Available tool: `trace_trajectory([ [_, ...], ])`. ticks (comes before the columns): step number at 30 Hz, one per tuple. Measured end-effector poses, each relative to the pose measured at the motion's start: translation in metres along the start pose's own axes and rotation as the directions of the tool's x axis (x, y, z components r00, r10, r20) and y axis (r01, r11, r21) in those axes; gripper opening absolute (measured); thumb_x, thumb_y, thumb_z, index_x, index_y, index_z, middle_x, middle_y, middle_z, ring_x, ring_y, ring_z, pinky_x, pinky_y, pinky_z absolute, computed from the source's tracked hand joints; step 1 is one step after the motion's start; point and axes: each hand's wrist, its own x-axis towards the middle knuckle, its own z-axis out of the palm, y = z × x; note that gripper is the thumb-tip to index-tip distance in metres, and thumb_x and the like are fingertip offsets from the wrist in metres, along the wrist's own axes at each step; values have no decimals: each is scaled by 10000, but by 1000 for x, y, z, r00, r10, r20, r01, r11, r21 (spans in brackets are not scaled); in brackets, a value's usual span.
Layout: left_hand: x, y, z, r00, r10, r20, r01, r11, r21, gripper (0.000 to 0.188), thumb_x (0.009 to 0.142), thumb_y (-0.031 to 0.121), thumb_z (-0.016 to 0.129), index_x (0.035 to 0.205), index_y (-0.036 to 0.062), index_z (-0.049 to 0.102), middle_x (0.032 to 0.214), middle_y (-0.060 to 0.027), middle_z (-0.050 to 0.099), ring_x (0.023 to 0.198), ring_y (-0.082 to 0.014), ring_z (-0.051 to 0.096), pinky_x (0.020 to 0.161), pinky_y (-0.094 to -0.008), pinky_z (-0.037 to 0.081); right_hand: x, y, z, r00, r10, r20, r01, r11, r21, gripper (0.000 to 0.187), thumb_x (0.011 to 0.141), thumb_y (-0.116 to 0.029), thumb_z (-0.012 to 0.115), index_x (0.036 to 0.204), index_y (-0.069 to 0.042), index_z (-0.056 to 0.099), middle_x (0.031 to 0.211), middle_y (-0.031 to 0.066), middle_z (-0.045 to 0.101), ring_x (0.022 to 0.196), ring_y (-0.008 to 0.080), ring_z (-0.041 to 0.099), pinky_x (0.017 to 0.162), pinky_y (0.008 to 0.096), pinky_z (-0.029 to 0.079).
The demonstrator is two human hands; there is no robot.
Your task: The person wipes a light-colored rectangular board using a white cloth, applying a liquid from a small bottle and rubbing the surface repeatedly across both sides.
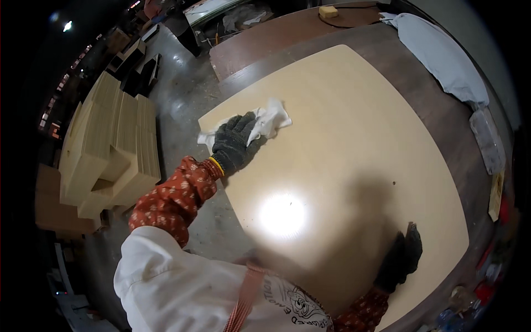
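A large pale wooden panel (326, 138) with rounded corners lies flat in front of me. My left hand (235, 141), in a dark grey knitted glove with a yellow-edged cuff, presses a crumpled white cloth (271, 118) onto the panel near its left edge. Cloth sticks out on both sides of the fingers. Over at the lower right of the panel is my right hand (399, 257), in a dark glove. Its fingers are stretched out with a gap between them, and nothing shows in it. Whether it touches the surface I cannot tell. A small dark spot (394, 183) marks the panel above it.
Beneath the panel is a brown work surface (420, 99). A yellow block (328, 11) and a cable sit at the back. Along the right lie a pale cloth bundle (442, 55) and a clear plastic container (488, 141). Stacked wooden parts (108, 149) stand on the floor at left.
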Motion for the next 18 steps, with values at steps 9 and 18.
trace_trajectory([
  [9,154,-46,41,916,-363,174,373,927,-30,483,930,501,431,1161,110,598,1174,-204,618,1095,-373,572,921,-463,439,-3,-3,-1,995,67,71,-75,991,114,307,923,-83,595,1214,13,615,1196,168,626,1110,284,594,962,377,483],
  [18,5,-136,16,861,-475,184,504,847,-170,518,925,513,476,1148,62,598,1065,-238,631,1006,-411,586,866,-450,450,-3,-1,-3,992,90,91,-95,994,53,285,917,-44,595,1194,18,623,1203,155,630,1130,280,584,969,374,479],
])
